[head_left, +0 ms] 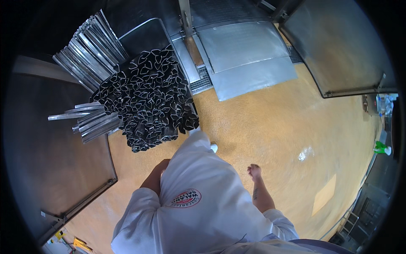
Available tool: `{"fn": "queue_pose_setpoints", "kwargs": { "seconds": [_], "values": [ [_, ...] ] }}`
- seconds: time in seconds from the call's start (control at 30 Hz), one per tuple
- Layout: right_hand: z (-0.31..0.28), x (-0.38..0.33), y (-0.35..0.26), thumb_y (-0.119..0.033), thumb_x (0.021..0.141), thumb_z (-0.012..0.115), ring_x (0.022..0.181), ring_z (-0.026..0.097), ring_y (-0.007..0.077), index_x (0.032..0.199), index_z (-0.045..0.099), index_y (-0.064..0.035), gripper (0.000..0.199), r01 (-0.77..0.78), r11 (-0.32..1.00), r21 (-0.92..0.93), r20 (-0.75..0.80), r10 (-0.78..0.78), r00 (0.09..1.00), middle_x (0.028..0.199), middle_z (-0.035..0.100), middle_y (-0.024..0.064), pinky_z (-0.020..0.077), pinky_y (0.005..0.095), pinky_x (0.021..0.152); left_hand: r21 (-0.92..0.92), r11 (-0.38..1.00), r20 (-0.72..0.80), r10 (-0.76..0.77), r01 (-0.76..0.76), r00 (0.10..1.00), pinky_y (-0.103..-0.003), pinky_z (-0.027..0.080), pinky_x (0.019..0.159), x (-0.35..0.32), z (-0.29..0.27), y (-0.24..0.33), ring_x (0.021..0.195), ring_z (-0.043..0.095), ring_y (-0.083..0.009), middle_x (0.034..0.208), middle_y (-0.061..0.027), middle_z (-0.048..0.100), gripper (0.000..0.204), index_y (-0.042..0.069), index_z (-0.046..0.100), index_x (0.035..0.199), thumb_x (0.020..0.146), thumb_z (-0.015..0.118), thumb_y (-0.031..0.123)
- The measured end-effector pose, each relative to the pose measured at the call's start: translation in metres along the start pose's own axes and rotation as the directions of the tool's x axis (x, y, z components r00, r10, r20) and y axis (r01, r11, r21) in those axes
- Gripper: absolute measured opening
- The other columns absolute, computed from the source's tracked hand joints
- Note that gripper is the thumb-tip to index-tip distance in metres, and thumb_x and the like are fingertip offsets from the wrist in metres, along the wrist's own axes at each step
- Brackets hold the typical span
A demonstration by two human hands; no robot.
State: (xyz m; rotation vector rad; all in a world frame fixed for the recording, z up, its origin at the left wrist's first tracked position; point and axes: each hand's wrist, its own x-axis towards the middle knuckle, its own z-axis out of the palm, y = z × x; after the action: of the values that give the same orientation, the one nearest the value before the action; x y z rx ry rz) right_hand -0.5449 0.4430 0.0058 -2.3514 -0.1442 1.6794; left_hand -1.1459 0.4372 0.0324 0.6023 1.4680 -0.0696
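My right hand (253, 170) hangs out over the tan floor at my right side, its fingers curled in and nothing visible in them. At my left side, my left hand (163, 164) is mostly hidden behind my white garment (207, 182), so its fingers do not show. Ahead and to the left, nearest that hand, stands a big stack of long hollow metal sticks (144, 93), their open ends facing me. Neither hand touches the stack. Several of its shiny metal lengths (91, 51) stick out at the far left.
A thin metal frame (141, 26) rises behind the stack. Metal plates (249, 55) lie over a floor grating (202, 80) ahead. Large dark metal doors or panels stand at left (55, 144) and right (342, 46). A green-and-white bottle (382, 148) is at the far right.
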Motion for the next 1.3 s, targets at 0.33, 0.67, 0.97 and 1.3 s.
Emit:
{"fn": "queue_pose_setpoints", "kwargs": {
  "seconds": [0.33, 0.67, 0.97, 1.3],
  "values": [
    [0.092, 0.045, -0.322, -0.033, 0.099, 0.06, 0.074, 0.063, 0.0091, 0.116, 0.06, -0.0092, 0.03, 0.439, 0.886, -0.148, 0.22, -0.403, 0.888, 0.094, 0.069, 0.0039, 0.0473, 0.0229, 0.061, -0.224, 0.946, -0.578, 0.065, -0.235, 0.813, -0.044, 0.045, 0.093, 0.164, 0.041, 0.101, 0.106, 0.061, -0.0281, 0.115, -0.0148, 0.064, 0.039, 0.012, 0.061, 0.122, 0.092, 0.058, 0.037],
    [0.156, 0.106, -0.501, -0.029, 0.098, 0.056, 0.074, 0.063, 0.0117, 0.11, 0.063, -0.0088, 0.025, 0.531, 0.625, -0.572, 0.48, -0.27, 0.835, 0.092, 0.068, 0.0032, 0.0478, 0.0266, 0.062, -0.804, 0.573, -0.383, -0.293, -0.16, 0.876, -0.044, 0.045, 0.096, 0.144, 0.11, 0.136, 0.115, 0.059, -0.0272, 0.128, -0.0147, 0.06, 0.043, 0.012, 0.056, 0.129, 0.094, 0.057, 0.037],
    [0.296, 0.162, -0.626, -0.019, 0.092, 0.06, 0.077, 0.065, 0.0147, 0.104, 0.063, -0.003, 0.02, 0.804, 0.366, -0.469, 0.825, -0.141, 0.547, 0.089, 0.067, 0.0056, 0.0513, 0.0293, 0.066, -0.922, 0.244, -0.386, -0.512, -0.301, 0.767, -0.043, 0.048, 0.09, 0.161, 0.146, 0.211, 0.11, 0.062, -0.0231, 0.129, -0.0103, 0.062, 0.045, 0.014, 0.054, 0.133, 0.096, 0.053, 0.04],
    [0.422, 0.168, -0.759, -0.011, 0.096, 0.054, 0.079, 0.064, 0.0141, 0.115, 0.062, -0.0041, 0.021, 0.778, 0.553, -0.299, 0.911, -0.076, 0.405, 0.092, 0.067, 0.0065, 0.0521, 0.0269, 0.07, -0.728, 0.547, -0.621, -0.271, -0.413, 0.736, -0.033, 0.052, 0.078, 0.174, 0.08, 0.395, 0.095, 0.065, -0.0196, 0.115, -0.0137, 0.069, 0.042, 0.004, 0.052, 0.136, 0.095, 0.05, 0.01]
  ]
}}
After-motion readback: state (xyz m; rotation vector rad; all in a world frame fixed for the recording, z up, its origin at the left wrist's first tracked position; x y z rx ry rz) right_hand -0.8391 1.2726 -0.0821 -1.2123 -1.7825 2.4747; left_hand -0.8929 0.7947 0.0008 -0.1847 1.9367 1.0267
